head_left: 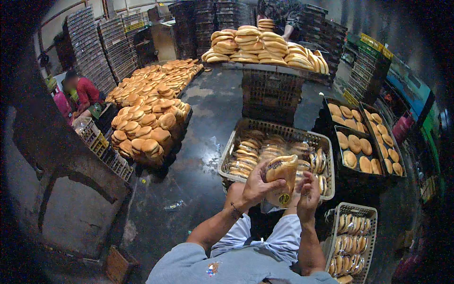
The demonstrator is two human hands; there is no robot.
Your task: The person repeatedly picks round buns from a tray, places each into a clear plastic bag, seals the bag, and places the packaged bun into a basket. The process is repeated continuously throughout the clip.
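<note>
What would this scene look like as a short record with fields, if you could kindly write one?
Left hand: left hand grips a wrapped bread
Right hand: right hand beside that bread; contact unclear
Wrapper: clear, round label near the bottom
Ahead: pale crate of wrapped breads
Lower right: second pale crate, wrapped breads in rows
Left: large spread of unwrapped breads
Far side: stacked breads
Far left: another person in a red top

A grey-blue short-sleeved T-shirt (250, 268) with a small multicoloured chest print (213, 269), pale shorts (285, 233), and a dark bracelet (235, 210) on the left wrist.
</note>
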